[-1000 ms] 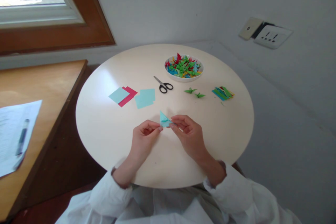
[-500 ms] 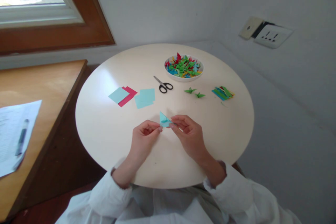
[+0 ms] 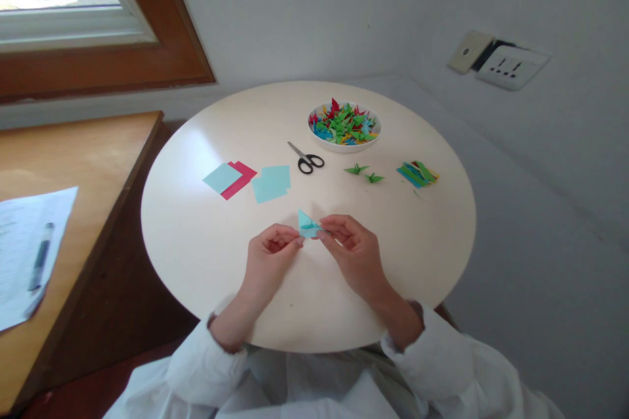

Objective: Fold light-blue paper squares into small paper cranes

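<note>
A small light-blue folded paper (image 3: 307, 225) stands between my two hands over the round cream table (image 3: 196, 236). My left hand (image 3: 271, 255) is curled, its fingertips pinched at the paper's left lower corner. On the other side, my right hand (image 3: 351, 249) pinches the paper's right edge between thumb and fingers. One pointed flap sticks up toward the far side.
Farther back lie light-blue sheets (image 3: 271, 184), a blue and red sheet pair (image 3: 228, 179), black scissors (image 3: 306, 158), a white bowl (image 3: 344, 143) heaped with coloured paper cranes, two green cranes (image 3: 364, 173) and a stack of coloured strips (image 3: 417, 174). A wooden desk (image 3: 73, 163) with paper and pen (image 3: 40, 256) stands left.
</note>
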Tool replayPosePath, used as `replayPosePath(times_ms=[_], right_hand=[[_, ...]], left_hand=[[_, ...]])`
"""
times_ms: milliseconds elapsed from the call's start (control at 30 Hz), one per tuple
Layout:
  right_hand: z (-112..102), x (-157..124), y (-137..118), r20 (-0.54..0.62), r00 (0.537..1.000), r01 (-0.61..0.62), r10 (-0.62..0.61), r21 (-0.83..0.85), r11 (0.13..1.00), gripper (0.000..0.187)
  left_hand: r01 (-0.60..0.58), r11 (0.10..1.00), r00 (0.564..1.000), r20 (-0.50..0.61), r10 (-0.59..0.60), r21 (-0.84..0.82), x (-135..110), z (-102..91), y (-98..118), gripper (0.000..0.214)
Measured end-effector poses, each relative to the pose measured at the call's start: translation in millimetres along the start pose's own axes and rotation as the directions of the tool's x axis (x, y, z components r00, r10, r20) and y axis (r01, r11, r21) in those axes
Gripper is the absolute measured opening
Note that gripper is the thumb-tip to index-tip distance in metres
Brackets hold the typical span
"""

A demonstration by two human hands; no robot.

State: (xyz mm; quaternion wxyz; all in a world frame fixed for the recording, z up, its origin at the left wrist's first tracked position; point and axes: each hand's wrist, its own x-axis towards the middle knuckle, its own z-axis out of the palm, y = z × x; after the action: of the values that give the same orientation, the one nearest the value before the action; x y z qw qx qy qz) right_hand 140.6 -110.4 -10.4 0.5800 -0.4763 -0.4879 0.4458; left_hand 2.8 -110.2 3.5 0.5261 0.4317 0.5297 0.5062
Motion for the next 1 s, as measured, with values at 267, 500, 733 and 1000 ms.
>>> replayPosePath(times_ms=[267,500,733,1000], right_hand=[[0.0,-0.2,-3.8,0.005,1.000,-0.004,0.004,-0.005,1.000,0.011],[-0.5,0.4,-0.9,-0.001,1.000,-0.007,0.007,-0.011,1.000,0.013],[-0.8,0.4,-1.9,0.005,1.000,0.005,-0.004,-0.021,1.000,0.012],[-1.0,-0.1,-4.5,0.030,0.999,0.019,-0.018,-0.035,0.999,0.012]], left_hand=[[-0.015,1.000,1.000,0.011,0.016,-0.027,0.0,-0.3,-1.7,0.013],[0.005,0.999,1.000,0.021,-0.004,-0.040,-0.1,-0.5,-2.0,0.014],[0.096,0.985,0.995,0.051,-0.090,-0.140,-1.1,1.1,3.0,0.023],[0.204,0.949,0.973,0.155,-0.170,-0.240,0.2,0.9,2.4,0.027]])
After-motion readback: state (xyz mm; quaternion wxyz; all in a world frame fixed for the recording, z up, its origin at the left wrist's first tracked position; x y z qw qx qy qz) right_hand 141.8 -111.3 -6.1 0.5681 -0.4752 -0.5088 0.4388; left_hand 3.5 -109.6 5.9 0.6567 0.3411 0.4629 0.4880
